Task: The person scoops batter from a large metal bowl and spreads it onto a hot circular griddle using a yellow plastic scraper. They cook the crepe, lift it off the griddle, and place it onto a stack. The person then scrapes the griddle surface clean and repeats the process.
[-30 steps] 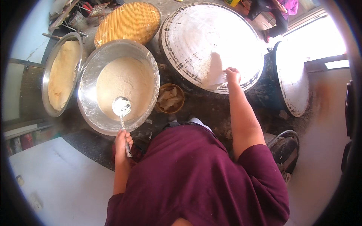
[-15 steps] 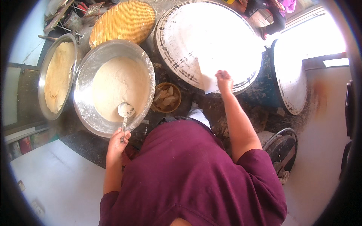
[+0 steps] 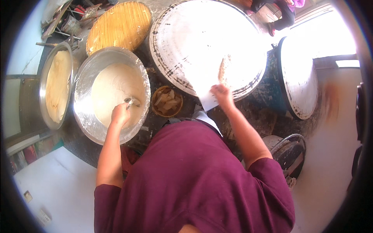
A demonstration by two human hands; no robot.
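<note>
My left hand (image 3: 121, 113) is closed around the handle of a metal ladle (image 3: 135, 102), over the near right part of a large metal basin (image 3: 82, 112). The ladle's bowl sits in the pale, thick batter (image 3: 114, 85). At the near edge of a big round griddle (image 3: 165, 66), my right hand (image 3: 222, 94) grips a thin, flat white scraper (image 3: 206, 98). Its lower corner reaches past the griddle's rim toward me. A brownish strip (image 3: 222, 69) shows just beyond that hand; glare hides what it is.
Left stands a metal basin (image 3: 43, 87) of pale dough. A slatted round lid (image 3: 118, 27) lies behind the batter, and a small tub (image 3: 167, 110) of pale scraps sits between basin and griddle. Another round white-topped drum (image 3: 299, 85) and a bucket (image 3: 289, 155) are right. A person (image 3: 281, 15) is beyond.
My left hand has moved forward over the basin, and the ladle sits lower in the batter. My right hand has come nearer and leftward, bringing the scraper over the griddle's near rim.
</note>
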